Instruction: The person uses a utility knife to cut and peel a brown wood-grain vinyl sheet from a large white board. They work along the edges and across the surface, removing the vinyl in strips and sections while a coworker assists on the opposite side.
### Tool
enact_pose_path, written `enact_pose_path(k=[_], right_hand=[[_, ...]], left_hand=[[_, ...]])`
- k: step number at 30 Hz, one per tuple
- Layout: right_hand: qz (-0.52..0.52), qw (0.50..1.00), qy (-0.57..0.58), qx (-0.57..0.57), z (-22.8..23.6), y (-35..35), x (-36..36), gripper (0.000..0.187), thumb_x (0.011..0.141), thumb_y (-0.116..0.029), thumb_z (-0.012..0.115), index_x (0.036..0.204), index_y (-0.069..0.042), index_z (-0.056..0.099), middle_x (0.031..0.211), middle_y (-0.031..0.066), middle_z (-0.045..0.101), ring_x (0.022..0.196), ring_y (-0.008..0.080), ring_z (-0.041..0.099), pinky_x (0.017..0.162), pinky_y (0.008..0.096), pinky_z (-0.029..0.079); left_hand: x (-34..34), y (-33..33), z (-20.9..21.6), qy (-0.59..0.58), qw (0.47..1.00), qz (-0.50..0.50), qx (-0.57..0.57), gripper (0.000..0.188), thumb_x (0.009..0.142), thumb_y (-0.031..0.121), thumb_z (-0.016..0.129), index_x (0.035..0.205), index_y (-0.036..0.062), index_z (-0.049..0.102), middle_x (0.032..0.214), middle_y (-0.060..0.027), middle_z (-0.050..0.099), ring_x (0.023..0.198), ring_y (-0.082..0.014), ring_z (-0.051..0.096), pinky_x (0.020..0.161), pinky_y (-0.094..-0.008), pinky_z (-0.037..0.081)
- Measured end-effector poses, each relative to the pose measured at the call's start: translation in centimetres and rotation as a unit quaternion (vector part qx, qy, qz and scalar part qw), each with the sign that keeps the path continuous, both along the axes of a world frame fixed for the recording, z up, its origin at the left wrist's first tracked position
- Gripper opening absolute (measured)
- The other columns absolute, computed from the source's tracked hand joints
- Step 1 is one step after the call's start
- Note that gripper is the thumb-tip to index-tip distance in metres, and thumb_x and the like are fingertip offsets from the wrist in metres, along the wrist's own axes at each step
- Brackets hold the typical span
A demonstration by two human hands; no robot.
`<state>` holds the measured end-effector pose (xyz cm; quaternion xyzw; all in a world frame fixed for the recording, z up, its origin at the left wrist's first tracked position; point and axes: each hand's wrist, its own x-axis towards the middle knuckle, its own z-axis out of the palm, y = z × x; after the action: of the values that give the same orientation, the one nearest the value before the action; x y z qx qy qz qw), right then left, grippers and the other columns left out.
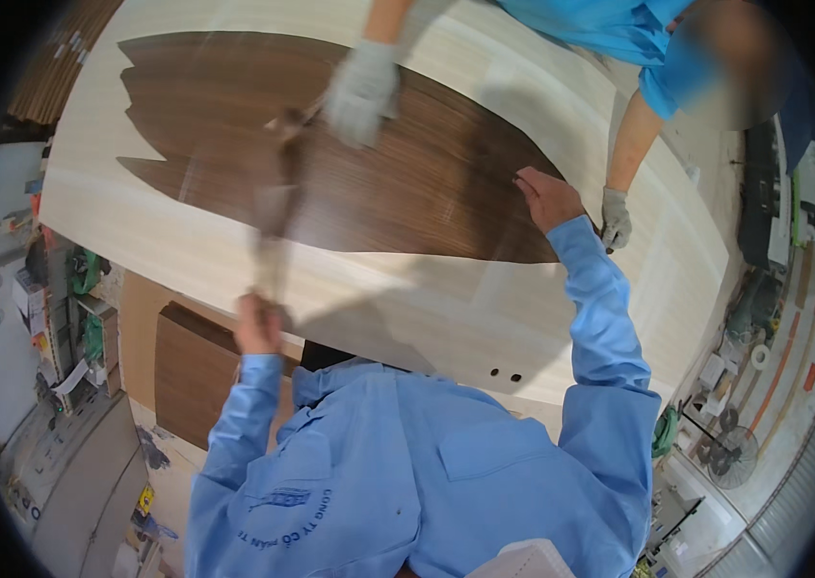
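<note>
A dark brown wood-grain sheet [388,193] with a jagged left end lies on a large pale panel [446,299]. My left hand [258,325], at the panel's near edge, is closed on a long brown strip [276,207] that reaches across toward the far side. Motion smears the strip, so its exact kind is unclear. Over the sheet's right part, my right hand [552,199] has its fingers pinched together; what they hold, if anything, cannot be made out.
Across the panel, a co-worker in blue has one gloved hand [362,94] above the sheet and another gloved hand [616,220] by its right tip. Brown boards [197,371] stand below left. A fan [733,455] and cluttered shelving [65,318] flank the panel.
</note>
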<state>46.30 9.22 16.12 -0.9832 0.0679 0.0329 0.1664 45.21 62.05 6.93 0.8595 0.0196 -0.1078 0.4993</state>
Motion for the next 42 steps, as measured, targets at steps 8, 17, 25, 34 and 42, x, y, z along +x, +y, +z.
enact_pose_path(k=[8,17,25,34,42], right_hand=[[0.143,0.982,0.022,-0.12,-4.2,1.1,4.7,0.007,0.1,-0.02,0.053,0.102,-0.014,0.057,0.084,0.0136,0.07,0.081,0.0393,0.068,0.065,0.0523,0.054],[0.155,0.98,0.065,-0.103,-4.2,3.7,9.1,0.009,0.098,-0.017,0.053,0.103,-0.011,0.056,0.087,0.018,0.071,0.083,0.0418,0.069,0.07,0.0536,0.055],[0.181,0.961,0.122,-0.171,-2.9,3.3,9.4,0.013,0.102,-0.023,0.05,0.106,-0.011,0.055,0.084,0.0236,0.07,0.084,0.0458,0.068,0.072,0.0568,0.054],[0.171,0.963,0.122,-0.167,-3.1,0.3,6.6,0.011,0.102,-0.022,0.049,0.104,-0.012,0.052,0.081,0.0244,0.069,0.081,0.0474,0.068,0.07,0.0577,0.055],[0.154,0.961,0.161,-0.165,-2.8,-3.3,1.7,0.01,0.098,-0.013,0.051,0.107,-0.011,0.052,0.082,0.0206,0.07,0.081,0.0426,0.07,0.069,0.0534,0.057]], left_hand=[[2.5,-3.0,-1.2,-0.255,0.922,0.069,0.284,0.051,0.077,0.012,0.059,0.126,0.0006,0.055,0.123,-0.0209,0.058,0.111,-0.0429,0.059,0.093,-0.0483,0.051],[2.7,-4.5,-0.4,-0.27,0.901,0.109,0.322,0.045,0.077,0.015,0.063,0.122,0.0081,0.061,0.12,-0.0138,0.061,0.108,-0.0375,0.063,0.089,-0.0453,0.054],[2.6,-5.1,-0.4,-0.28,0.889,0.116,0.342,0.042,0.078,0.014,0.064,0.119,0.0086,0.063,0.12,-0.0128,0.062,0.105,-0.0354,0.065,0.088,-0.044,0.055],[2.6,-5.0,-0.8,-0.274,0.883,0.119,0.362,0.042,0.078,0.016,0.065,0.12,0.0118,0.063,0.121,-0.0113,0.062,0.105,-0.035,0.065,0.086,-0.044,0.056],[2.7,-4.7,-1.3,-0.269,0.878,0.129,0.374,0.041,0.08,0.019,0.062,0.121,0.0134,0.065,0.123,-0.011,0.062,0.101,-0.0332,0.067,0.084,-0.0424,0.056]])
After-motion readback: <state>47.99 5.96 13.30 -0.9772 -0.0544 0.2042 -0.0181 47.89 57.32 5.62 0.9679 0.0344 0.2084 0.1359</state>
